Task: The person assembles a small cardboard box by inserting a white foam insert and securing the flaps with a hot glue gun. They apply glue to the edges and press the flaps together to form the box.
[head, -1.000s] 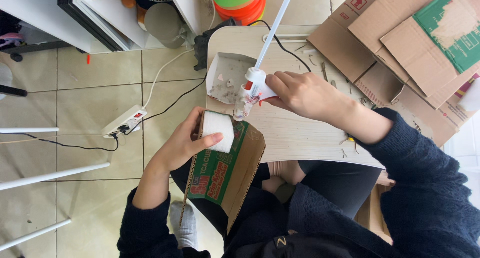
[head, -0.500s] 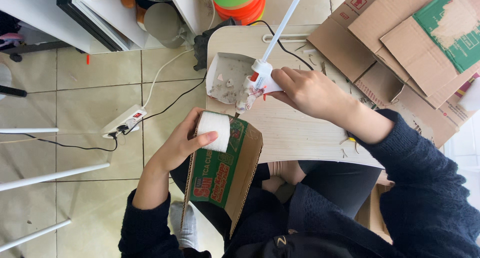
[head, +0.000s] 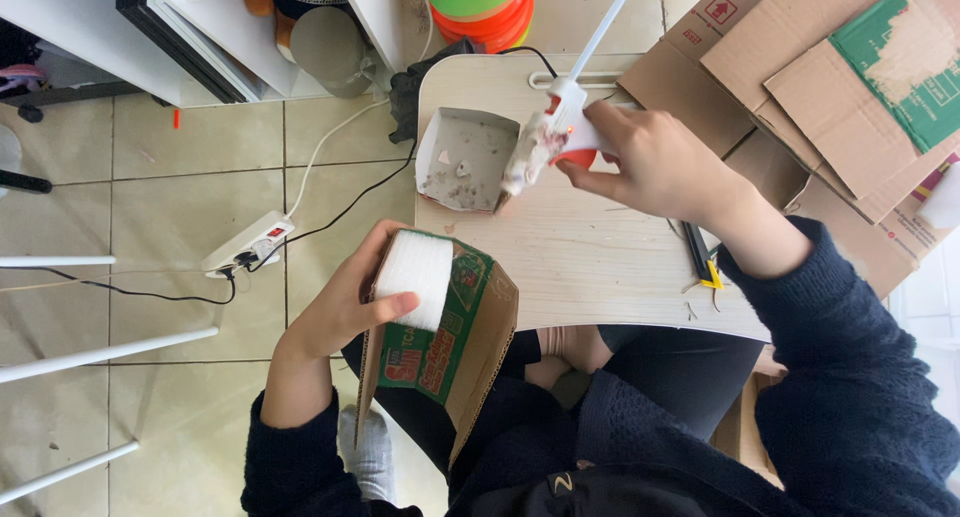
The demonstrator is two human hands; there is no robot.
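The right hand (head: 655,162) is wrapped around a white hot glue gun (head: 555,127), its grip clamped on the handle with a finger by the orange trigger. The gun's glue-crusted nozzle points down-left, its tip just over the edge of a small open cardboard tray (head: 468,159) speckled with dried glue. A white glue stick (head: 612,17) juts from the back of the gun, up toward the top of the view.

The left hand (head: 345,302) holds a white foam block (head: 412,279) against the face of a green-printed cardboard box (head: 445,342) — thumb across the front of the block, fingers behind, grip closed on both. The box sits tilted over the person's lap, below the near edge of the light wooden surface (head: 590,252) and apart from the glue gun.

On the surface to the right of the hand lies a black and yellow utility knife (head: 700,257). Flattened cardboard pieces (head: 800,67) are stacked at the upper right. On the tiled floor (head: 150,177) to the left is a white power strip (head: 245,245) with black cords plugged in. Stacked green and orange bowls (head: 480,7) sit beyond the surface's far edge.
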